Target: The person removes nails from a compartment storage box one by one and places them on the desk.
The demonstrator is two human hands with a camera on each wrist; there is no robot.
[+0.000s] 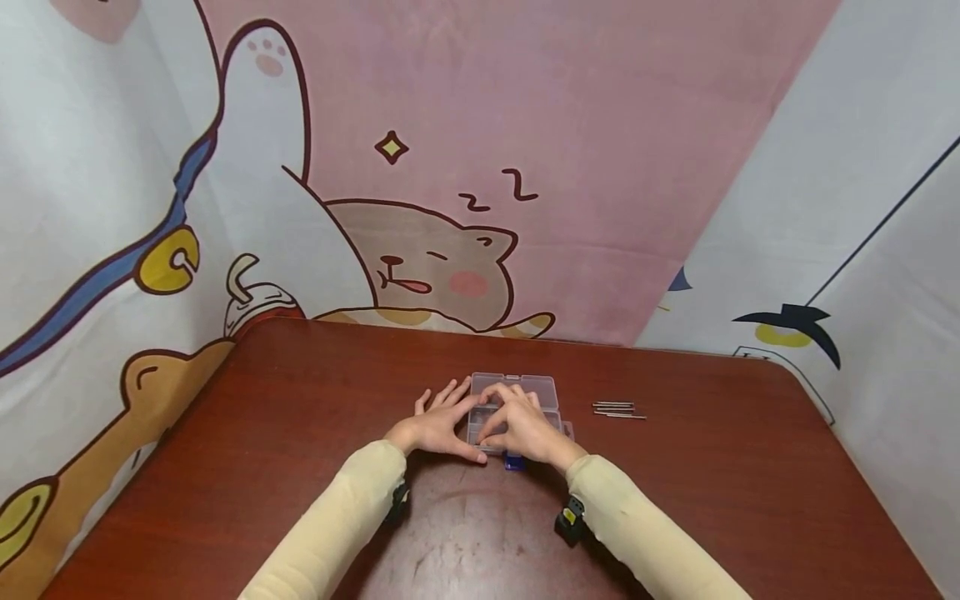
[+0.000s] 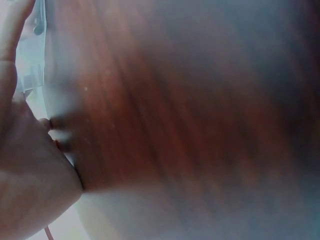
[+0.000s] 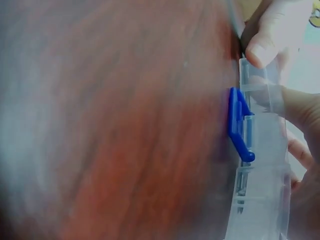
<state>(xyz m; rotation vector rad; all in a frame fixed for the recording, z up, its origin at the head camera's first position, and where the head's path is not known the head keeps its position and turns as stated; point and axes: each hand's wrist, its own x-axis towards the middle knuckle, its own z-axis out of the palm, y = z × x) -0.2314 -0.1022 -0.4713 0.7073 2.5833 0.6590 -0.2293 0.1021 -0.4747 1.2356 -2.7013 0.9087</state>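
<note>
One hand, the right hand (image 1: 522,427), bends its thumb and fingers into a clear plastic box (image 3: 264,142) directly under it; whether they pinch something, I cannot tell. Just left of this grip, the left hand (image 1: 438,427) is spread and grasps nothing, with its thumb at the near corner of the box, apparently to steady it. Near side of the grip, a blue latch (image 3: 235,117) hangs on the box front. Beyond the grip, the lid (image 1: 542,390) stands open. Farther to the right, several thin metal rods (image 1: 615,409) lie on the table (image 1: 735,467). I judge that opening is done, while handling inside the compartments is unfinished and those rods lie outside.
</note>
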